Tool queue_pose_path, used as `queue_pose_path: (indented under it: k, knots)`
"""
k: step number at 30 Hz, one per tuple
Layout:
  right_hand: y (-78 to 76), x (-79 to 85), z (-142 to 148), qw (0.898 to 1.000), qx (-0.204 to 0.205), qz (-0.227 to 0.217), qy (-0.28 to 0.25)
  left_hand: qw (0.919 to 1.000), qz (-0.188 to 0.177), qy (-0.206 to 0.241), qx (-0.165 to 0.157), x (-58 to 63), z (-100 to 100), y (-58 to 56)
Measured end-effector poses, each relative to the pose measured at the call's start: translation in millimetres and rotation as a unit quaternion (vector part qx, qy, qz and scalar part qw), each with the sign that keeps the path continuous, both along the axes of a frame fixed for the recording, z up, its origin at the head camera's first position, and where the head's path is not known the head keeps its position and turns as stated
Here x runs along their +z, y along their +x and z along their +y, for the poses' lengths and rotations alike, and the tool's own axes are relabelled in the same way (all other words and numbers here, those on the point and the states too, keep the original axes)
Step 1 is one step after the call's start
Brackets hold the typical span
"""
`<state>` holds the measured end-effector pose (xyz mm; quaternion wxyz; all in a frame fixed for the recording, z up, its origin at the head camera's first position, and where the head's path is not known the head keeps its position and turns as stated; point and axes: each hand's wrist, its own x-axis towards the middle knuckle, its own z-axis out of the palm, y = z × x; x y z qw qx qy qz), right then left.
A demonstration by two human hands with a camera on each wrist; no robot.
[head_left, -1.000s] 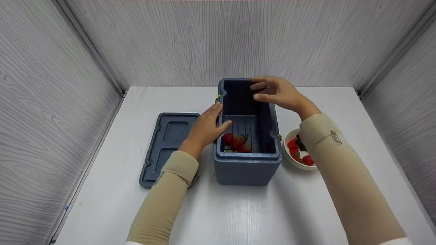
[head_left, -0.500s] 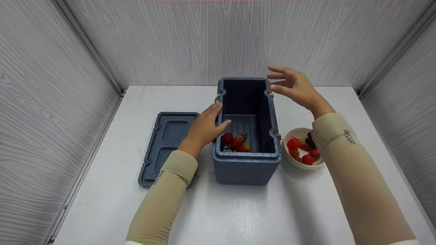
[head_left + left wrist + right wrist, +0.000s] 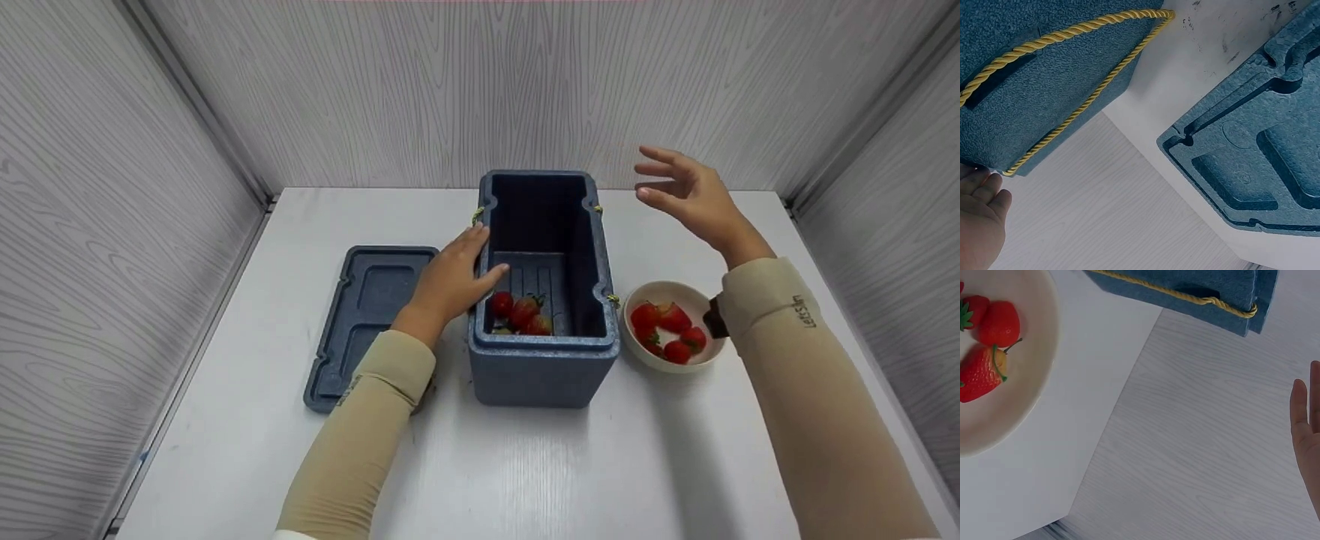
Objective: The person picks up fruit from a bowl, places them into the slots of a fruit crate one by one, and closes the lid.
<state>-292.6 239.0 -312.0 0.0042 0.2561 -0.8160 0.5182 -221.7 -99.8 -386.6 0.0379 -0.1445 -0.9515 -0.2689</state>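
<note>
Berries (image 3: 525,311) held in near-left corner of box (image 3: 530,381) and in bowl (image 3: 684,367) toward right edge of table (image 3: 487,480). Box touched at left by left hand (image 3: 448,281), spread; right hand (image 3: 694,195) spread, empty. Box best braced, berries lightly gripped.

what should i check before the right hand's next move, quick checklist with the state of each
1. Blue box uncovered: ok, its lid lies on the table to the left.
2. Left hand on the box: ok, it rests against the left wall, thumb over the rim.
3. Right hand free: ok, it holds nothing.
4. Bowl emptied: not ok, red fruit lies in it.
5. Full fruit count inside the box: cannot tell, the near wall hides part.
</note>
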Motion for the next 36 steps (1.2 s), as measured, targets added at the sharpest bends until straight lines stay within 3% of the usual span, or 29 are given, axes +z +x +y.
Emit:
queue_pose_path:
  k: [8,15,30,36]
  knots:
    - [2.6,-11.6,24.7,0.998,-0.044,0.009,0.038,1.0,-0.005,0.005,0.001,0.1,-0.3,0.8]
    - [5.9,-25.9,46.2,0.996,-0.065,-0.011,0.06,0.9999,-0.009,0.005,-0.001,-0.1,-0.6,-0.1]
    - [14.8,-66.3,69.9,0.99,-0.083,-0.068,0.088,1.0,-0.006,0.006,-0.003,-0.5,-1.0,0.3]
    - [21.4,-89.8,77.2,0.99,-0.068,-0.076,0.097,0.9999,-0.008,0.007,-0.002,-0.7,-1.1,0.1]
